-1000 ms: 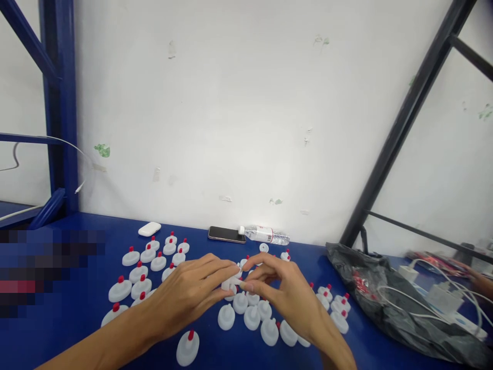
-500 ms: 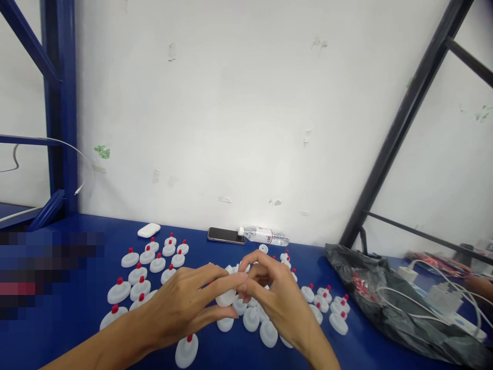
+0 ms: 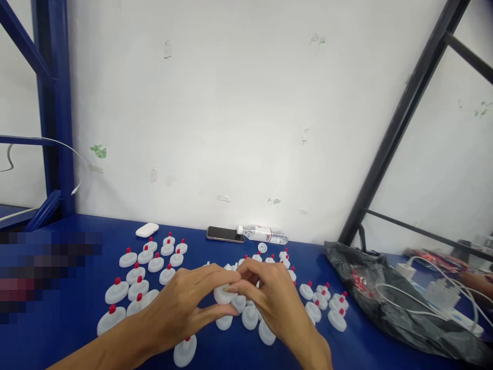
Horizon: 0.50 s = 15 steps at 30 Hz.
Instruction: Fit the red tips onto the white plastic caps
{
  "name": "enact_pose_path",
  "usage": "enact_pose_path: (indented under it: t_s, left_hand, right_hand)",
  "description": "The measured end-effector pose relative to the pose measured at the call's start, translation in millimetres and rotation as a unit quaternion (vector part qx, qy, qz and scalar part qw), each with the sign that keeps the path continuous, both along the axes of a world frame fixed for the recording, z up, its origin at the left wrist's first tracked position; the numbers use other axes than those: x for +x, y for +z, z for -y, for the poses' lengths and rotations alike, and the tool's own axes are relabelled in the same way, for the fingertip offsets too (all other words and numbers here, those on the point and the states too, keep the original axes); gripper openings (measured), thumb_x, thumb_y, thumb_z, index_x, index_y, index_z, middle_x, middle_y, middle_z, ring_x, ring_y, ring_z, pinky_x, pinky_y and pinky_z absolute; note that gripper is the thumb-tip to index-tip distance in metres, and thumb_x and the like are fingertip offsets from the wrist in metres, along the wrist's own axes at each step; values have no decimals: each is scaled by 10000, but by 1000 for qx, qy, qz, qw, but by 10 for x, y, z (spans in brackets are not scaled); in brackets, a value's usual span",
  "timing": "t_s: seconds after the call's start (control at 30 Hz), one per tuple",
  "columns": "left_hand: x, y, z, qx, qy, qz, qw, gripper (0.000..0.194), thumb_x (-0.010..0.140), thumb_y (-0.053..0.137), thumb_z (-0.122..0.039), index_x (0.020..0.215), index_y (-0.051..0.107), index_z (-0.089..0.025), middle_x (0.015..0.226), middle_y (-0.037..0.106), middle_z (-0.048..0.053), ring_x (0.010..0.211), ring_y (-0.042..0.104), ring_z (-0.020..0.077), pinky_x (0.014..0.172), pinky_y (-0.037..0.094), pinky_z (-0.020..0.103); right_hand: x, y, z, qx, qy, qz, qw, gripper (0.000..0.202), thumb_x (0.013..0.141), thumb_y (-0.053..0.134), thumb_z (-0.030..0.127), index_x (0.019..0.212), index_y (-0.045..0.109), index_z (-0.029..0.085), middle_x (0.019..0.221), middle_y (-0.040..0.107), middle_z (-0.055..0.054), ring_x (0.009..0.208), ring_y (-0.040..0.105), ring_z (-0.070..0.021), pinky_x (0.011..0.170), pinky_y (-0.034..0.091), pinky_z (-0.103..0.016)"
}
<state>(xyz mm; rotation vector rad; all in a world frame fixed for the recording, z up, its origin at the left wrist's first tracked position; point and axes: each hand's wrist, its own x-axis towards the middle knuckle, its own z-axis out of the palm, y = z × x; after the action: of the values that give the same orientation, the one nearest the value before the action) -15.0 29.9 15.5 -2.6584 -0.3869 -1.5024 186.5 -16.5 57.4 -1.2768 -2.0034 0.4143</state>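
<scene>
I see the blue table (image 3: 96, 236) spreading out under both hands, with a black plastic bag (image 3: 385, 303) well off to the right of my right hand (image 3: 275, 303) and a tangle of white chargers lying on it; beyond the fingertips, against the wall, lie a dark phone (image 3: 225, 234) and a toppled water bottle (image 3: 264, 235); to the left of my left hand (image 3: 181, 308) stand rows of white caps with red tips (image 3: 138, 288), and more plain white ones sit just under and to the right of the right hand; between the two hands, pinched by the left thumb and fingers with the right fingers curled closed over its top, is one white cap (image 3: 224, 294); I judge the work goes best if the left hand holds the base level and steady while the right presses straight down, not at a slant, and keeps clear of the neighbours underneath.
</scene>
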Motion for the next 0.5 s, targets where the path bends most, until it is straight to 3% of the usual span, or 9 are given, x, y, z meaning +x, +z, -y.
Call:
enact_pose_path:
  t_s: [0.2, 0.4, 0.5]
  left_hand:
    - [20, -26, -13, -96, -58, 49, 992, 355, 975, 662, -335, 1301, 532, -280, 954, 694, -8, 550, 567, 75, 454, 493, 160]
    - [25, 29, -12, -160, 12, 73, 984, 314, 892, 735, -495, 1092, 683, -260, 870, 734, -26, 725, 697, 143, 660, 575, 228]
    - [21, 41, -18, -197, 14, 61, 978, 326, 878, 733, -540, 1044, 705, -262, 866, 736, -28, 738, 690, 151, 663, 557, 243]
  right_hand:
    - [-7, 3, 25, -27, 16, 8, 999, 161, 953, 691, 392, 849, 674, 270, 723, 703, 84, 640, 620, -105, 615, 383, -198]
    - [-3, -16, 19, -36, 19, 33, 999, 203, 964, 654, 492, 933, 689, 295, 750, 732, 74, 673, 664, -123, 607, 392, -206]
    - [-1, -22, 13, -35, 18, 40, 998, 217, 959, 655, 512, 936, 689, 299, 765, 740, 79, 671, 659, -120, 617, 391, -208]
